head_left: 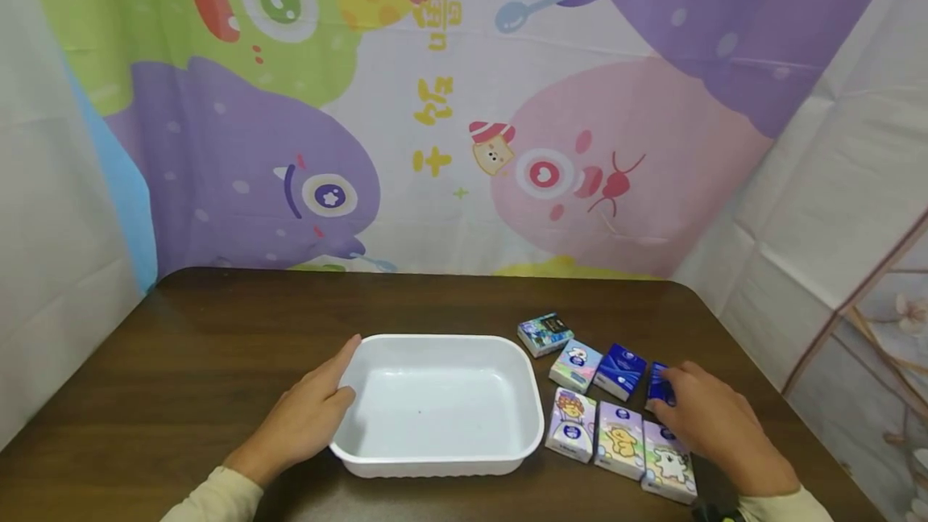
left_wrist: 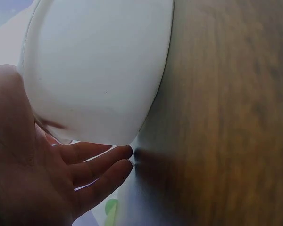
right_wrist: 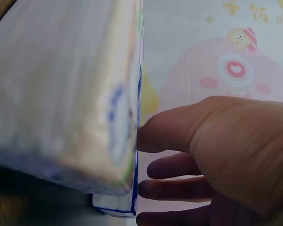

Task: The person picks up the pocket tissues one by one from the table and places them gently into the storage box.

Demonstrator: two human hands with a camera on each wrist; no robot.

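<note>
A white rectangular plastic basin (head_left: pixel 435 409) stands on the table with nothing in it. My left hand (head_left: pixel 308 405) grips its left side, the thumb at the rim; in the left wrist view the fingers (left_wrist: pixel 101 181) lie along its outer wall. To the right of the basin lie several small tissue packs. My right hand (head_left: pixel 714 421) is over a dark blue tissue pack (head_left: pixel 658 387) at the right end of the back group, its fingertips at the top face. In the right wrist view the thumb and fingers (right_wrist: pixel 174 188) are spread, and a nearer pack (right_wrist: pixel 61 94) hides part of the blue one.
Beside that pack lie another dark blue pack (head_left: pixel 620 371), a pastel pack (head_left: pixel 576 365) and a green-blue pack (head_left: pixel 545 334). Three cartoon packs (head_left: pixel 620 440) form a front row. A printed curtain (head_left: pixel 435 224) hangs behind the brown table (head_left: pixel 181 361).
</note>
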